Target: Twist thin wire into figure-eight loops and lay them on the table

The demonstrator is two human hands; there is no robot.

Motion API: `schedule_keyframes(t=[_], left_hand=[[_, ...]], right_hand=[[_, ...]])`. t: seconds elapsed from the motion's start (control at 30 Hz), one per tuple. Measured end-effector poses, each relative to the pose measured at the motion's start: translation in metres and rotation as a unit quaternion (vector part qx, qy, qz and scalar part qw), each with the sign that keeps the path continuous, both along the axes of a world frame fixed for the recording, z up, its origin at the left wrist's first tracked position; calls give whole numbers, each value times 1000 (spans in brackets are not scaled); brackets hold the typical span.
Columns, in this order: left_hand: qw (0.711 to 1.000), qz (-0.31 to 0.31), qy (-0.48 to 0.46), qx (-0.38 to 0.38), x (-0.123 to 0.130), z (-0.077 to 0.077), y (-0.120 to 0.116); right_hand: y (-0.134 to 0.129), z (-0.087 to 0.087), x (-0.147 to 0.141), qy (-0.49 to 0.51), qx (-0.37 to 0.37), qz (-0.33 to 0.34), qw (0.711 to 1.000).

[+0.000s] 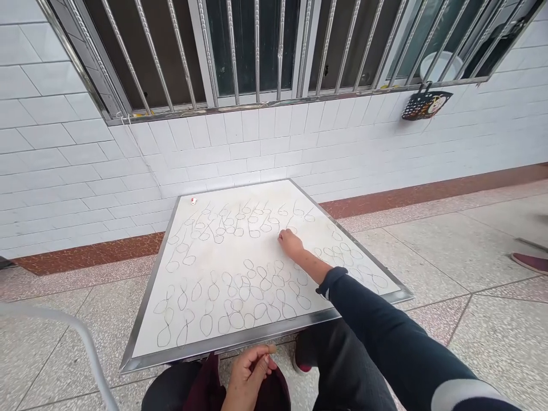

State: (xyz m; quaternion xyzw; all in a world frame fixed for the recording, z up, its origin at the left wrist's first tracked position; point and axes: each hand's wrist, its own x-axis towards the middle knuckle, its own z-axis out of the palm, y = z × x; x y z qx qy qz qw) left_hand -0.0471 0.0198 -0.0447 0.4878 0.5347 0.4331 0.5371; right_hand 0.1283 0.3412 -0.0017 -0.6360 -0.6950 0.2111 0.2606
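Stretched over the middle of a white-topped table (pixel 231 251), my right hand (pixel 291 244) has its fingers pinched together close to the surface. A thin dark line shows just beyond its fingertips; whether the fingers hold it is hidden. Low at the table's front edge, my left hand (pixel 253 374) is closed in a pinch, and what lies between thumb and fingers is too small to name. Many thin twisted loops (pixel 246 290), like fine cord or wire, lie spread on the tabletop, several shaped like a figure eight. More loops (pixel 254 220) lie in rows farther back.
A metal rim (pixel 240 337) borders the table, whose back edge meets a tiled wall (pixel 257 137) under a barred window. A small red-and-white object (pixel 194 201) sits at the far left corner. A dark basket (pixel 426 105) hangs at right. A grey curved tube (pixel 81 331) stands at left.
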Motion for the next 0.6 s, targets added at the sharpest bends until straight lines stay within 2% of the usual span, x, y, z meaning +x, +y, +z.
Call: schedule_keyframes(t=[0.1,0.23,0.27,0.37,0.43,0.5,0.6], left_hand=[[1000,9,-12,-3,-1,9,2],[999,36,-38,-2,-2,31,8],[998,43,-46,-1,-3,39,10],[993,91,-66,15,-2,65,15],[988,125,-79,41,0,82,15],[987,129,-80,60,4,95,10],[986,129,-78,73,13,102,-3]], right_hand=[[-30,14,5,64,43,-5,997],[-96,28,5,172,74,9,982],[-116,30,3,219,70,23,973],[-175,34,-11,456,14,83,886],[-210,36,-20,525,-31,110,843],[-238,37,-26,538,-67,124,831],[-265,39,-31,521,-93,130,839]])
